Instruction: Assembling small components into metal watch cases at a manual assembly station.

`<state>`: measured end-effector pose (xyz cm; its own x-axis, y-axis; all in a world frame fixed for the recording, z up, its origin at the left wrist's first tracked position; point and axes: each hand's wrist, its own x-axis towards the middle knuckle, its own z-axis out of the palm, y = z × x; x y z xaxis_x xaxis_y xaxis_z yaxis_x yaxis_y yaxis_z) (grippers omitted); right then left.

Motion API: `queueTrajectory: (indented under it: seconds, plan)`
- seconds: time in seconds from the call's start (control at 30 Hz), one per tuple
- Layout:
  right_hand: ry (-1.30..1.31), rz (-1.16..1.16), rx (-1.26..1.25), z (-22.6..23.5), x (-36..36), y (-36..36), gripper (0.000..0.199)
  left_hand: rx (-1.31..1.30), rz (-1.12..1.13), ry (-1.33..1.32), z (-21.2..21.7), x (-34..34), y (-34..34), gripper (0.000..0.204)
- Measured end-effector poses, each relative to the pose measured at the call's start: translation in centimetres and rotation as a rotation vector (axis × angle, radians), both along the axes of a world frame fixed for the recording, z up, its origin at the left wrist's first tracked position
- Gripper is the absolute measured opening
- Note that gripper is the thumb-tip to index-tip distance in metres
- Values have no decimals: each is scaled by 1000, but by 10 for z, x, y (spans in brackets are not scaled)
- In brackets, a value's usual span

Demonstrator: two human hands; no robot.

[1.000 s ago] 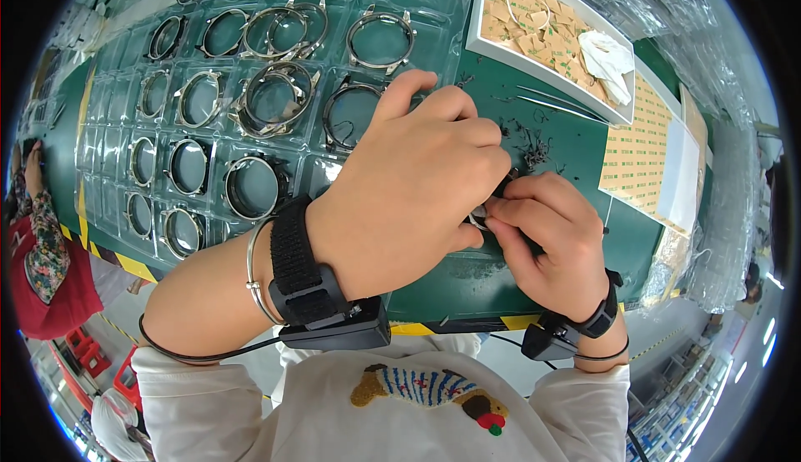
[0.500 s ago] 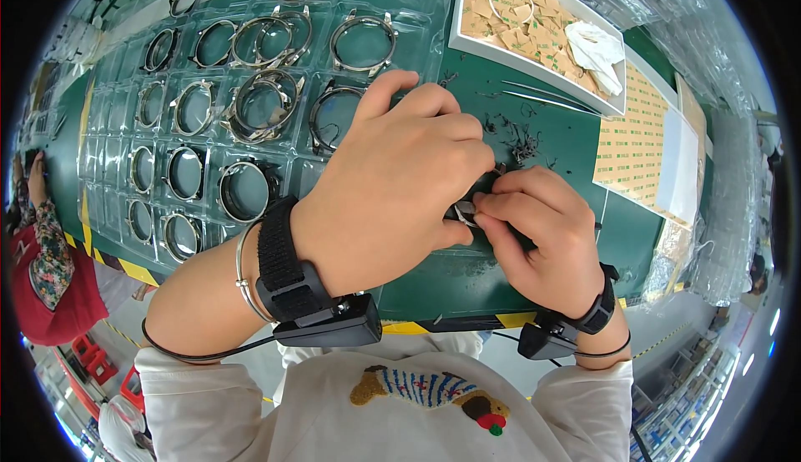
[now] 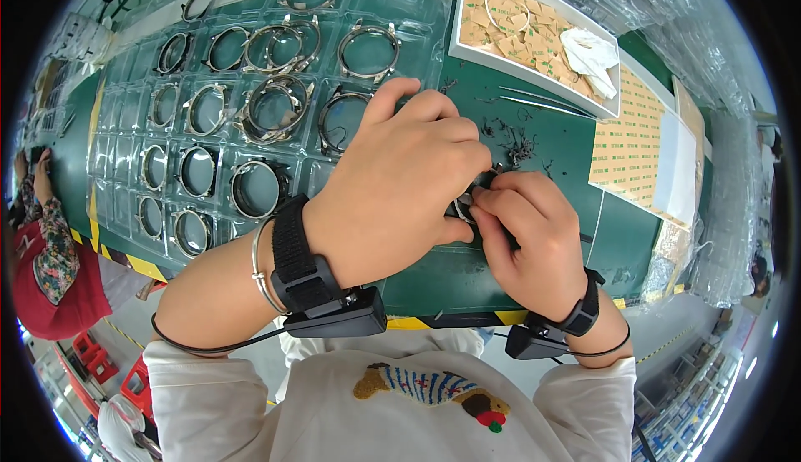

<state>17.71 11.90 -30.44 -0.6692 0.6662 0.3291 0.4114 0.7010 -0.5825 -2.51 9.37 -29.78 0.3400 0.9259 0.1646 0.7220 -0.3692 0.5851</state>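
One co-worker (image 3: 57,274) in red, with flowered sleeves, is at nine o'clock, one hand (image 3: 42,185) by the far end of a green surface (image 3: 417,297). Red stools (image 3: 93,358) stand on the grey floor at eight o'clock. Yellow-and-black tape (image 3: 142,263) edges the surface on its near side. From nine to twelve o'clock lies a clear plastic tray (image 3: 305,174) of round metal frames (image 3: 282,183), some stacked, mostly one to a compartment.

Near the centre, the person's left hand (image 3: 417,170) is closed around a small dark part (image 3: 465,203), largely hidden by the fingers; the part lies just three o'clock of centre. Below, at six o'clock, the white shirt bears an embroidered dog (image 3: 430,391). Dark curled scraps (image 3: 516,143) lie beyond the part. The right hand (image 3: 527,227) pinches the part's edge between thumb and forefinger.

At one o'clock, a white box (image 3: 534,78) holds tan squares (image 3: 476,24) with small green print and a crumpled white cloth (image 3: 594,62); metal tweezers (image 3: 546,105) rest just beside it. At two o'clock, a tan sheet (image 3: 626,145) carries repeated rows of green lettering. Shelving (image 3: 701,395) stands at four o'clock; clear plastic wrapping (image 3: 727,203) hangs at three.
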Motion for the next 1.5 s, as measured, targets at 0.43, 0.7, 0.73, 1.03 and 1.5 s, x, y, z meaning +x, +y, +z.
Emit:
queueTrajectory:
  seconds: [0.43, 0.7, 0.73, 1.03, 1.5]
  plan:
    - [-50, 100, -78, 5, 6, 5, 15, -30, -1, 49, 2, 2, 1, 47]
    - [-14, 28, 6, 0, 1, -1, 14, -17, 5, 41, 1, 2, 0, 47]
    - [-23, 42, 2, 1, 2, 1, 15, -17, 6, 42, 1, 2, 0, 47]
    - [-31, 12, 16, 0, 2, 0, 15, -25, 8, 39, 1, 3, 2, 45]
    - [-39, 25, 13, 1, 1, 2, 17, 25, 42, 58, -1, 7, 2, 44]
